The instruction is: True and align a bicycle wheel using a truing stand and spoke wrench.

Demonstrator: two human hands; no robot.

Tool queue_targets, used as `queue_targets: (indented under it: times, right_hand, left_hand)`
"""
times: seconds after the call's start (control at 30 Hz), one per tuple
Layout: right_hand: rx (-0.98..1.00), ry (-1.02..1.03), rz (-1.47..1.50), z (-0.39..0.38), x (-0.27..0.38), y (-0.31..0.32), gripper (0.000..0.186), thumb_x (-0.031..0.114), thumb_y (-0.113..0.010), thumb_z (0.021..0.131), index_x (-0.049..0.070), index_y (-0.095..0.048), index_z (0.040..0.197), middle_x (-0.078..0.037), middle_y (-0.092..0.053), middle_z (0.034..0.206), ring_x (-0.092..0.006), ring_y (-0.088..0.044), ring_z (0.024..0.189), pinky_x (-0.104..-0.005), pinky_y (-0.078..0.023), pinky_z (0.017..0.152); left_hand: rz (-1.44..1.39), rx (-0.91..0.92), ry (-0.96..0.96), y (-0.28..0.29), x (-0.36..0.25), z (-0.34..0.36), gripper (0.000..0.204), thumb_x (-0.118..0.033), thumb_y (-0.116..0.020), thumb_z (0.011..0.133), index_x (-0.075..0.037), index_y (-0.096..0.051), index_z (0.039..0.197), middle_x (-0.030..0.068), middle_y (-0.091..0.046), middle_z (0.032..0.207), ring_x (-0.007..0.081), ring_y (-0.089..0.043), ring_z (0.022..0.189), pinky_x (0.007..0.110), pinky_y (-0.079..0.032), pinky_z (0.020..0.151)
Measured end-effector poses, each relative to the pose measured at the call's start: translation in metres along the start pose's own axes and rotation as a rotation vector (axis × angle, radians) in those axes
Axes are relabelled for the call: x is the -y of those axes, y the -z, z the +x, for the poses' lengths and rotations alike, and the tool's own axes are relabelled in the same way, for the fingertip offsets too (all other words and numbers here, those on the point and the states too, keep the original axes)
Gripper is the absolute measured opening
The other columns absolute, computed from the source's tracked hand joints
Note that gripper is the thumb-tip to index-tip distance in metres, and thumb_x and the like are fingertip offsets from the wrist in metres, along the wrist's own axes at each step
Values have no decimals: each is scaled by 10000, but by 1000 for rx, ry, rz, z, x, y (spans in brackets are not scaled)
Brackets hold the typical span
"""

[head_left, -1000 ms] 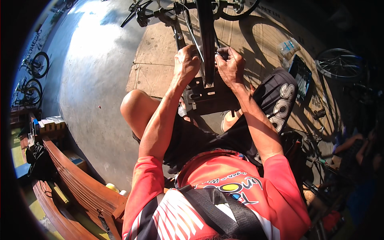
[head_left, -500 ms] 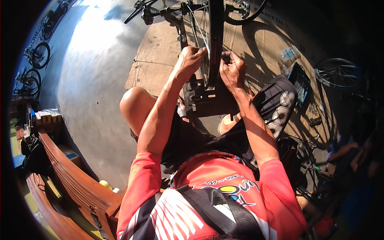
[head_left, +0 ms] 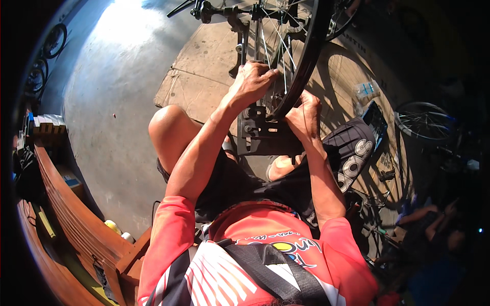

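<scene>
A bicycle wheel (head_left: 306, 66) with a black tyre and silver spokes is mounted at the top centre on a black stand (head_left: 265, 143) between my knees. My left hand (head_left: 255, 79) reaches to the spokes on the wheel's left side, fingers curled; what it pinches, if anything, is too small to make out. My right hand (head_left: 303, 112) is at the lower right edge of the tyre, fingers bent and partly hidden by it, so what they hold is unclear.
Cardboard (head_left: 184, 86) lies on the grey floor (head_left: 107, 163). A wooden bench (head_left: 87, 219) lines the lower left. A loose wheel (head_left: 423, 120) and a dark tool case (head_left: 375, 115) are on the right. Another person's arms (head_left: 434, 222) show lower right. Bicycles (head_left: 53, 41) stand far left.
The wheel now shows angled, with more spokes visible. My left hand has moved slightly right; my right hand has moved down toward the tyre's lower edge.
</scene>
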State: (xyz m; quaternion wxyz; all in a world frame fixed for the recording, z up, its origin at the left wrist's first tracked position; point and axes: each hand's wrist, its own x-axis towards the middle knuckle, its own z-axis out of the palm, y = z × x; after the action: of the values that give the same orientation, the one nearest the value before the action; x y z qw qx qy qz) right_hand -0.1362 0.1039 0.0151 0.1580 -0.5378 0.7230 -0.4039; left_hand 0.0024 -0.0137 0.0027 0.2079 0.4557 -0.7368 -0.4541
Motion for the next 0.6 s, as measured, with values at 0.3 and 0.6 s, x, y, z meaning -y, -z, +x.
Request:
queue_targets:
  times: [0.3,0.6]
  right_hand:
    - [226,-221,720,5,11,11,155,13,-789,850,-22,-667,938,-70,-720,793,-95,-683,687,-236,-561,566]
    - [294,-136,752,8,10,11,273,37,-870,762,8,-676,951,-18,-686,762,-66,-616,609,-207,-477,531]
  left_hand:
    - [-13,-208,-309,-10,12,2,467,-387,-630,939,45,-657,763,254,-601,664,409,-602,628,463,-488,649]
    - [-238,-20,-166,-9,13,3,449,-372,-598,992,44,-646,827,204,-607,685,316,-582,617,429,-472,636]
